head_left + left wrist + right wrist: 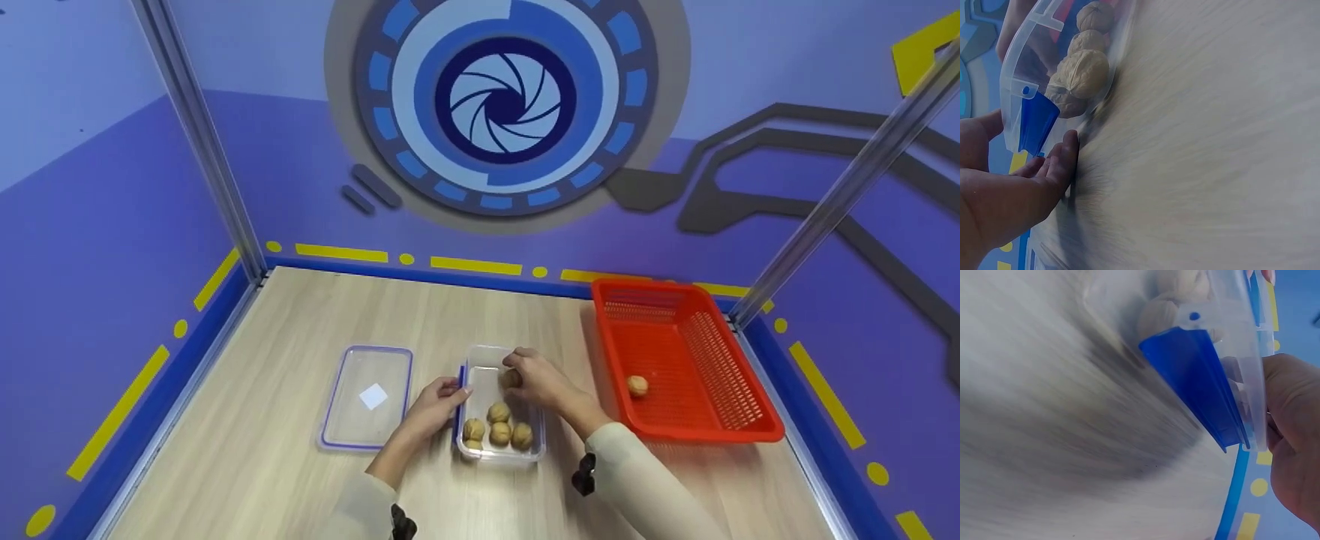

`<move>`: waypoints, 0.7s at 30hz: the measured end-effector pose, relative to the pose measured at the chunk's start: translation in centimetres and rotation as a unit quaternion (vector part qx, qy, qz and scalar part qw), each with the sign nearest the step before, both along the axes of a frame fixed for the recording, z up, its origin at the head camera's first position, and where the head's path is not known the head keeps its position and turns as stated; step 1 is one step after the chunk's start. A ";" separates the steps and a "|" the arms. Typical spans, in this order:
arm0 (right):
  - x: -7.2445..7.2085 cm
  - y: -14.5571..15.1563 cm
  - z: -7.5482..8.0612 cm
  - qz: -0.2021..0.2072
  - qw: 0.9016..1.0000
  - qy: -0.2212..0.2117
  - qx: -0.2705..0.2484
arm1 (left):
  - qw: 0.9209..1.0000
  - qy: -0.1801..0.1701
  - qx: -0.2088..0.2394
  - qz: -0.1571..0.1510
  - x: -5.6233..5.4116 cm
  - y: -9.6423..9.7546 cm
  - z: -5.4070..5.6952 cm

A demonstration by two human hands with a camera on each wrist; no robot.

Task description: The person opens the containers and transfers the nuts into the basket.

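Observation:
A clear plastic food container with blue side latches stands in the middle of the table, several walnuts gathered at its near end. My left hand holds its left side, thumb at the rim and fingers beside the blue latch. Inside the far right part of the container, my right hand grips a walnut, partly hidden by the fingers. In the right wrist view, the container wall partly covers the right hand, and the right latch hangs down.
The container's lid, blue-edged with a white label, lies left of the left hand. A red perforated basket stands at the right with one walnut in it. Panel walls and metal posts border the table.

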State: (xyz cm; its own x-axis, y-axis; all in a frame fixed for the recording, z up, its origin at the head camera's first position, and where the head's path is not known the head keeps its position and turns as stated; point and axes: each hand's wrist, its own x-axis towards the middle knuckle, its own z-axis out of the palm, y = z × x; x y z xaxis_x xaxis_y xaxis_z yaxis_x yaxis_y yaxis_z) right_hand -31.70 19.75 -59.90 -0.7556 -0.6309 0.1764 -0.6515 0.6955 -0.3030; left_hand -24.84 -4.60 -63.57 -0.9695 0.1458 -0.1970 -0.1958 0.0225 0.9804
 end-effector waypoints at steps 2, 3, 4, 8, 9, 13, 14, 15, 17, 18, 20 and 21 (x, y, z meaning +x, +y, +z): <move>-0.1 0.0 -0.1 0.001 1.000 0.006 0.006 | 1.000 -0.001 0.001 -0.001 0.0 0.0 0.0; -0.1 0.0 0.0 0.003 1.000 0.009 0.009 | 1.000 -0.004 0.003 -0.001 0.0 0.0 0.0; -0.1 0.0 0.0 0.005 1.000 0.011 0.014 | 1.000 -0.005 0.004 -0.001 0.0 0.0 0.1; -0.1 -0.1 0.2 0.012 0.999 0.019 0.036 | 1.000 -0.003 -0.002 -0.002 0.0 0.1 0.1; -0.1 -0.1 0.2 0.013 0.999 0.020 0.040 | 1.000 0.000 -0.003 -0.002 0.0 0.1 0.1; -0.1 -0.2 0.0 0.017 0.998 0.035 0.044 | 1.000 0.004 -0.002 -0.006 0.0 0.2 0.0; -0.2 -0.2 -0.1 0.018 0.998 0.043 0.044 | 1.000 0.004 0.000 -0.007 0.1 0.2 -0.1; -0.2 -0.2 -0.3 0.019 0.998 0.048 0.044 | 1.000 0.003 0.003 -0.008 0.1 0.2 -0.1; -0.3 -0.3 -0.5 0.020 0.997 0.061 0.047 | 1.000 0.002 0.006 -0.009 0.2 0.1 -0.1; -0.3 -0.3 -0.6 0.019 0.996 0.065 0.049 | 1.000 0.001 0.008 -0.009 0.3 0.1 0.0; -0.4 -0.4 -0.7 0.016 0.996 0.068 0.054 | 1.000 -0.002 0.006 -0.006 0.3 0.0 0.1; -0.3 -0.5 -0.7 0.015 0.996 0.068 0.055 | 1.000 -0.003 0.004 -0.004 0.4 0.0 0.1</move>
State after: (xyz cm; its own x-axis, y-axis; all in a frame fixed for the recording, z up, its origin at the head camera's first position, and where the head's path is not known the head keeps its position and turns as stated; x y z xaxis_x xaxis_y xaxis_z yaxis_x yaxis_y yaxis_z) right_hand -32.01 19.25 -60.55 -0.7098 -0.6740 0.2049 -0.7024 0.6991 -0.1338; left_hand -24.49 -4.59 -63.49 -0.9673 0.1546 -0.2011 -0.2012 0.0155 0.9794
